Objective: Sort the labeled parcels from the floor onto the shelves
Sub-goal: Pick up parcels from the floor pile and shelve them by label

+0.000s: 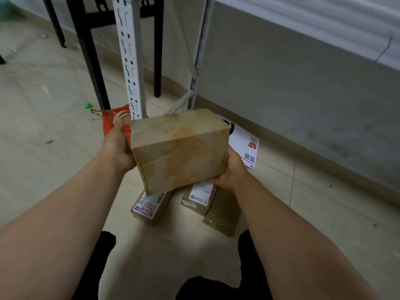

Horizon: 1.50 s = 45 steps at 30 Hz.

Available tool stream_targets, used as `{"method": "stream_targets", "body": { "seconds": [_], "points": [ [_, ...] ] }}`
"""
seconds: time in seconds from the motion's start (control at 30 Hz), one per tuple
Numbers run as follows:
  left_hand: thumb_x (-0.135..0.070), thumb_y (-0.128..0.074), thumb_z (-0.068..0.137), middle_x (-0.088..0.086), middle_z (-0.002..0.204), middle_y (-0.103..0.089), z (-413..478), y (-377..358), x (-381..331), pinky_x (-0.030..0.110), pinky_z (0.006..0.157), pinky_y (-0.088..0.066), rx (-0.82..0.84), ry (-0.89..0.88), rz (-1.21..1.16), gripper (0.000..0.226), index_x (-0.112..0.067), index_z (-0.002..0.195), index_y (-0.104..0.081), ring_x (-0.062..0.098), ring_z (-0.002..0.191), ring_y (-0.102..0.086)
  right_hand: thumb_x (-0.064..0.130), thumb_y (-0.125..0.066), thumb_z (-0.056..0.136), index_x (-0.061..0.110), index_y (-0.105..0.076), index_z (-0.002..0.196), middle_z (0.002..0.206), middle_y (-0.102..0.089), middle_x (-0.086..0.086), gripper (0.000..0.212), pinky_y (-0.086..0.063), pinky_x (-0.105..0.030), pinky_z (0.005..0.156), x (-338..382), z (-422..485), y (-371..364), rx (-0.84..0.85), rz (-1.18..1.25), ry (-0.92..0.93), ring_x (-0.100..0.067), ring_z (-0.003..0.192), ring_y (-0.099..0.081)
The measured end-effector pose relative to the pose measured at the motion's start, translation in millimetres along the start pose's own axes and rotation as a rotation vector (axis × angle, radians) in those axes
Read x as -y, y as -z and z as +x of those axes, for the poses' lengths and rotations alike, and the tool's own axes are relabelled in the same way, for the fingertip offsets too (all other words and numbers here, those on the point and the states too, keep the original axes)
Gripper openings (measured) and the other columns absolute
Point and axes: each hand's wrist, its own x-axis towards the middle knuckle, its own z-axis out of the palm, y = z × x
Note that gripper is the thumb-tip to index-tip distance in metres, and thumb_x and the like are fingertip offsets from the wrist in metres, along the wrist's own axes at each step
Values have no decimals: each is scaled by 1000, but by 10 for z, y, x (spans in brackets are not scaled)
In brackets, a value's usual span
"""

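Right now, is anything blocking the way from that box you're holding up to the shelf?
Nothing visible does. The left hand and right hand grip the cardboard box, and open space lies between it and the shelf edge, upper right. The perforated upright stands to the left. The shelf's top is hidden.

this looks like a small parcel store room. the left hand (118,146) and the right hand (233,169) hold a taped brown box (179,148). just past it a white metal shelf post (129,61) full of holes stands on the pale tile floor (43,126). a white shelf board (313,22) runs up high to the right. under the held box lies a small parcel (145,210) with "2-3-7" written on its label, and another labeled parcel (199,200) lies beside it. a white mail bag (242,139) lies behind the right hand and a red bag (108,122) behind the left hand. the wall (303,100) is plain and grey.
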Motion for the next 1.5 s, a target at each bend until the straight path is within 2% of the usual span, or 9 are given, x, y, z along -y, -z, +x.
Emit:
{"method": "stream_targets", "body": {
  "seconds": [0.33, 0.53, 0.67, 0.87, 1.07, 1.17, 1.27, 1.4, 1.5],
  "points": [
    [-83, -63, 64, 13, 134, -56, -109, 265, -14, 64, 80, -52, 183, 438, 223, 94, -25, 138, -56, 43, 117, -57, 49, -52, 99, 14, -66, 125, 118, -72, -17, 45, -50, -54, 101, 107, -42, 54, 198, 6, 119, -35, 114, -64],
    [-29, -56, 81, 9, 105, -72, -178, 122, 39, 40, 77, -59, 222, -12, -38, 46, -13, 123, -67, 28, 87, -71, 51, -45, 101, 21, -83, 90, 99, -77, -8, 49, -60, -39, 76, 357, -172, -22, 233, -77, 94, -23, 83, -76],
    [-39, -59, 91, 11, 118, -72, -152, 72, 71, 48, 84, -59, 171, -55, -14, 37, -12, 110, -76, 30, 101, -72, 49, -50, 99, 22, -83, 78, 90, -78, -7, 48, -61, -35, 66, 485, -200, -65, 200, -206, 113, -22, 75, -76],
    [-65, -67, 72, 9, 115, -74, -107, 87, 52, 48, 85, -58, 127, 49, 129, 65, -19, 118, -69, 29, 98, -73, 46, -57, 96, 15, -73, 120, 108, -75, -12, 42, -62, -36, 75, 509, -181, -152, 169, -209, 225, -26, 88, -74],
    [-30, -66, 84, 12, 105, -75, -125, 48, 24, 40, 72, -63, 151, -23, 140, 30, -10, 104, -76, 27, 83, -75, 46, -61, 96, 19, -77, 107, 102, -78, -6, 33, -62, -34, 76, 522, -160, -222, 101, -242, 341, -22, 94, -76],
    [-24, -66, 79, 12, 107, -74, -107, 36, 39, 41, 71, -62, 193, -43, 112, 41, -9, 117, -67, 28, 87, -74, 46, -69, 92, 19, -79, 98, 96, -79, -3, 30, -61, -33, 74, 542, -115, -228, 35, -230, 349, -20, 89, -77],
    [-23, -74, 70, 12, 104, -74, -104, 33, -20, 42, 76, -62, 232, -76, 227, 43, -9, 110, -70, 27, 86, -75, 63, -61, 88, 17, -66, 130, 122, -72, -12, 62, -56, -44, 93, 547, -51, -152, 139, -233, 277, -30, 114, -69],
    [-18, -95, 44, 21, 122, -66, -95, 40, -168, 43, 74, -60, 307, -47, 502, 105, -8, 139, -51, 34, 94, -73, 75, -56, 84, 18, -61, 134, 134, -63, -20, 76, -50, -55, 102, 640, 30, -55, 137, -208, 277, -37, 119, -65],
    [-14, -93, 38, 19, 138, -52, -82, -25, -206, 41, 75, -59, 335, -85, 699, 138, -36, 155, -24, 37, 101, -71, 82, -48, 79, 32, -60, 133, 135, -61, -17, 74, -45, -52, 102, 709, 6, -50, 197, -601, 273, -36, 120, -63]
  ]
}}
